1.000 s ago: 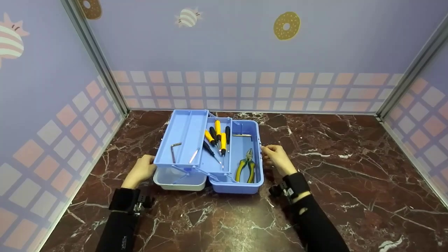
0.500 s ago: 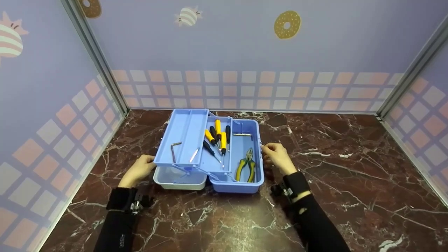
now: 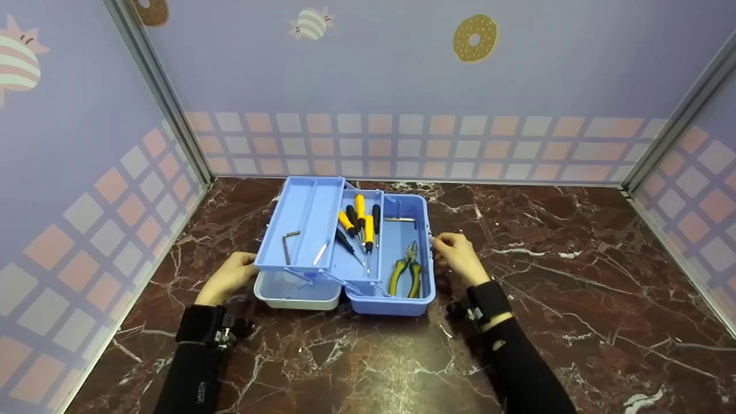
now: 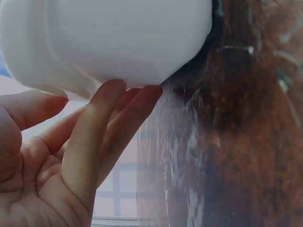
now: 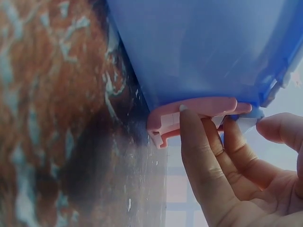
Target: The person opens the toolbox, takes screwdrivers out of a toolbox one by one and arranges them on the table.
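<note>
A blue toolbox [image 3: 399, 307] lies opened out on the table, its pale lid [image 3: 296, 302] folded to the left. At the lid's left side is my left hand [image 3: 230, 277]; its fingertips and thumb grip the lid's edge in the left wrist view. My right hand [image 3: 460, 257] is at the box's right wall, fingertips on a pink plastic clip [image 5: 189, 113], thumb by a small blue tab. Pliers [image 3: 406, 275] and a hex key [image 3: 399, 219] lie in the base. Several screwdrivers [image 3: 368, 230] fill the middle tray; the upper tray [image 3: 322, 198] holds another hex key [image 3: 286, 244] and a thin pale piece [image 3: 320, 253].
The dark red marble-patterned table [image 3: 368, 368] extends around the toolbox. Patterned panels enclose it at the left, back [image 3: 379, 69] and right. Each wrist wears a black strap [image 3: 487, 302] with a small camera.
My left hand and wrist have shifted slightly left, and my right hand has barely moved. The toolbox and its tools stay in place; the head view has tilted a little.
</note>
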`<state>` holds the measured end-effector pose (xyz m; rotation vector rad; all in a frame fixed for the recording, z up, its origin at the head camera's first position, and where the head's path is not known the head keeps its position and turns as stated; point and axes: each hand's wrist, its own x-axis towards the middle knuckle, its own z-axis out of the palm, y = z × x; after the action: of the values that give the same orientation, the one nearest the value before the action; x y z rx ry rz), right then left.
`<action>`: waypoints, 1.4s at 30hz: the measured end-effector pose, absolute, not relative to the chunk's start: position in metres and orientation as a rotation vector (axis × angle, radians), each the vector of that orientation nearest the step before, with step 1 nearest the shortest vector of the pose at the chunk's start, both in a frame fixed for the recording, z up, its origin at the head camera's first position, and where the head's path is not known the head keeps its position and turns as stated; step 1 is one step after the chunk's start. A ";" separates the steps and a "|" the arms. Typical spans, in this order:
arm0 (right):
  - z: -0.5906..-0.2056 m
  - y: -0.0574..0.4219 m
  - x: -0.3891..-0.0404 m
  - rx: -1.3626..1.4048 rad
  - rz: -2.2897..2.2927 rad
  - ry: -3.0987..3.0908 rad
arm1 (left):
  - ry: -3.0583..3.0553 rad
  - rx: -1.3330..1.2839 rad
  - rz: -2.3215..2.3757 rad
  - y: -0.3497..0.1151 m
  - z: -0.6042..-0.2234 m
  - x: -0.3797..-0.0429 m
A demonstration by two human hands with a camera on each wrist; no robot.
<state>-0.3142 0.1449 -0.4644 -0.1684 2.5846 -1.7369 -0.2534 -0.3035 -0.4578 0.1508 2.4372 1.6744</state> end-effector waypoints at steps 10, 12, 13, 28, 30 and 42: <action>-0.463 0.145 -0.313 -0.153 -1.705 2.607 | 2.500 0.000 1.822 -0.298 -0.429 -0.247; -0.463 0.144 -0.312 -0.157 -1.692 2.624 | 2.511 -0.003 1.858 -0.296 -0.420 -0.243; -0.462 0.144 -0.312 -0.159 -1.684 2.637 | 2.529 -0.004 1.868 -0.295 -0.417 -0.242; -0.463 0.144 -0.313 -0.275 -1.488 2.980 | 2.956 0.109 1.627 -0.268 -0.400 -0.232; -0.463 0.145 -0.313 -0.284 -1.453 3.031 | 2.947 0.110 1.631 -0.269 -0.401 -0.232; -0.456 0.144 -0.313 -0.393 -1.397 3.170 | 2.948 0.104 1.608 -0.270 -0.404 -0.234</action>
<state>-0.3134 0.1439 -0.4556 -0.3933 3.1697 -1.3973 -0.2342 -0.2703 -0.4036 0.1036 2.9481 1.6079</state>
